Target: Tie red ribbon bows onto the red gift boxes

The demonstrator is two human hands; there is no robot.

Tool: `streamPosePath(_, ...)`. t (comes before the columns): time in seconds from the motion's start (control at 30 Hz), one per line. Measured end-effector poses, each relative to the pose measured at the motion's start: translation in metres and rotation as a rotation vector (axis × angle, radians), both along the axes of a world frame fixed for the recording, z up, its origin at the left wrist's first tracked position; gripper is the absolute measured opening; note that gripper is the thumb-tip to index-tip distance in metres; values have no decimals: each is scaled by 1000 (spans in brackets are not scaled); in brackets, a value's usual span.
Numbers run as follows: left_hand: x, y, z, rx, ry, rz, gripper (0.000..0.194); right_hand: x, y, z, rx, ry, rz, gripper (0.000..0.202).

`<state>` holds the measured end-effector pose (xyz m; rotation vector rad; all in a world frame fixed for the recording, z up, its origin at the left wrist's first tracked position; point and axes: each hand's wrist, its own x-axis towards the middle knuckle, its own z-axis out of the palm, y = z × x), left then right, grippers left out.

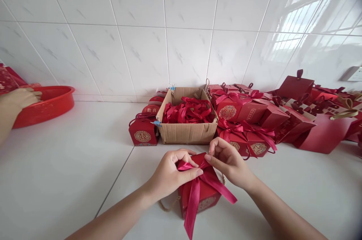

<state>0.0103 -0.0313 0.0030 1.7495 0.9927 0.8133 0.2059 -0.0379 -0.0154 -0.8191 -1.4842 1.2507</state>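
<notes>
Pinching a magenta satin ribbon (192,203) at its bow (184,165), the left hand (172,168) has thumb and fingers closed; the right hand (230,161) has thumb and forefinger narrow there, grip unconfirmed. The red gift box (205,199) stands before the cardboard carton (186,134), bow-topped boxes (258,147) to the carton's right.

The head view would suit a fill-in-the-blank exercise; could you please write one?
The left hand and right hand are at a ribbon on a box coloured ____.
An open container of ribbons is made of brown ____.
The clip at its near left corner is coloured ____.
Another person's hand is at a tub on the view's ____ side.
Missing words: red; cardboard; blue; left.
</notes>
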Motion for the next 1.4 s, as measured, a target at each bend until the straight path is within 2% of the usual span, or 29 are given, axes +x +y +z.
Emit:
streamPosePath(0.13, 0, -1, 0, 2, 3, -2, 29, 1, 1, -1, 1, -7, 12, 25)
streamPosePath(0.33, 1, -4, -2, -9, -68, 19, 40, 0, -1, -2, -3, 3, 20, 24)
streamPosePath(0.53, 3, -5, -4, -9, -118, 55, 44, -2, -1, -3, -1, 10, 39, 23)
streamPosePath(0.7, 4, -6, -3, -18, -113, 29, 46, 0, 0, -2, 16, 4, 24, 24)
streamPosePath(1.17, 0, -1, -6, -17, -58, -23, 45, 11, 6, -2, -3, 27, 33, 25)
streamPosePath(1.3, -1, -3, -5, -21, -37, -19, 37, 11, 4, -3, 7, -6, 56, 25)
streamPosePath(1.4, -1, -2, -5, -24, -32, -18, 37, 12, 3, -2, 13, -9, 66, 25)
